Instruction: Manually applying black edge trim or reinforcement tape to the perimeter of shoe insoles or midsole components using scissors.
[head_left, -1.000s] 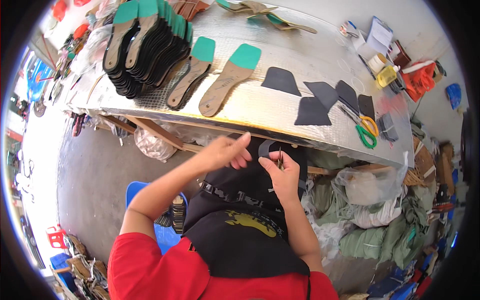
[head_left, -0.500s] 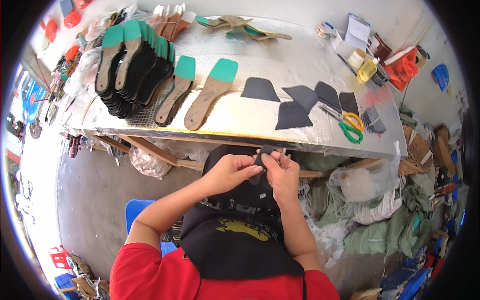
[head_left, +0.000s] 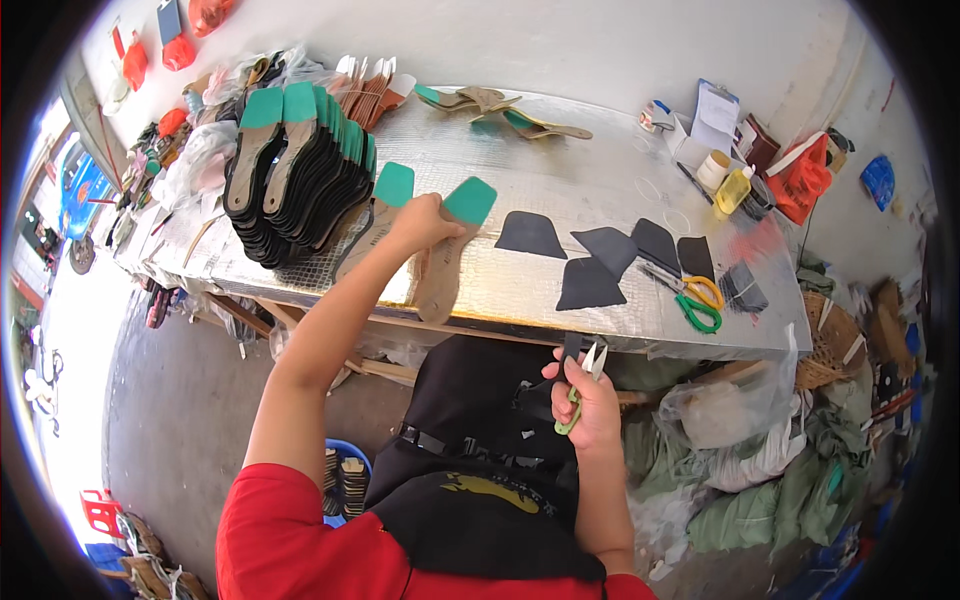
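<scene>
My left hand (head_left: 428,222) reaches onto the table, fingers closed on the side of a brown insole (head_left: 440,280) with a green toe end. A second green-tipped insole (head_left: 392,187) lies just left of it, partly covered by my forearm. In front of my apron, my right hand (head_left: 590,405) is closed around small thread snips (head_left: 568,415) with green handles, their pale blades pointing up. A narrow black strip (head_left: 571,348) is also held between its fingers. Several black cut pieces (head_left: 530,234) lie on the table to the right of the held insole.
A tall stack of green-tipped black insoles (head_left: 300,170) stands at left. Scissors (head_left: 700,300) with green and yellow handles lie near the table's right front. Behind them are a yellow bottle (head_left: 733,190), a white jar (head_left: 713,170) and a clipboard (head_left: 715,118). Plastic bags (head_left: 720,390) lie below the table's right end.
My left hand has left the black strip at my lap and moved up and forward to the insole. My right hand has kept the strip, and the snips now show clearly. The view has shifted.
</scene>
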